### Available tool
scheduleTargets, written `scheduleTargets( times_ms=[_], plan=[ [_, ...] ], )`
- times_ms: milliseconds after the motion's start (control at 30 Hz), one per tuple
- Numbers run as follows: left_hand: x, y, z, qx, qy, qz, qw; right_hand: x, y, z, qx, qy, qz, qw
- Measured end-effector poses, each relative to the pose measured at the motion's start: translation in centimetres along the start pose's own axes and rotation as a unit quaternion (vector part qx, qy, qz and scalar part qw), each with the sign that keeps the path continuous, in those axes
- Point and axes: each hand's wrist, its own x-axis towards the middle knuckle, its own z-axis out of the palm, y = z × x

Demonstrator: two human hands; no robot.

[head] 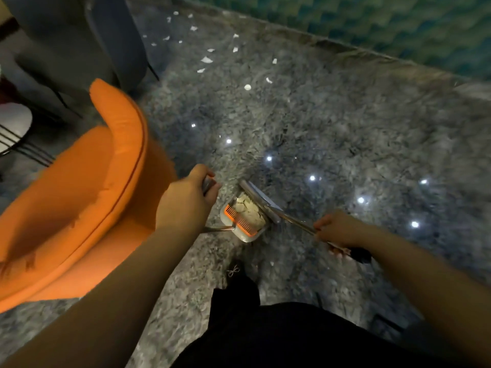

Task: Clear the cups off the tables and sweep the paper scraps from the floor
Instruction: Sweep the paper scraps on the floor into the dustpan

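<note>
Left hand (186, 200) grips dustpan (244, 219) handle, right hand (337, 229) at 4 o'clock grips broom (261, 201) shaft, both arms outstretched; paper scraps (207, 59) scattered at 12 o'clock.

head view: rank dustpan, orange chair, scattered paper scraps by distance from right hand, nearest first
From the right hand:
1. dustpan, just to its left on the floor, scraps inside.
2. orange chair, far left, beyond the left hand.
3. scattered paper scraps, far ahead, near the wall.
</note>
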Motion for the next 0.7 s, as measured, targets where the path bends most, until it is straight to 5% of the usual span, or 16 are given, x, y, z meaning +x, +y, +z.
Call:
scheduleTargets(
  times_ms=[700],
  plan=[
    [34.0,-8.0,0.0,-0.018,-0.007,-0.018,1.000,19.1,-24.7,-15.2,0.019,-0.013,-0.021,1.000]
  ],
)
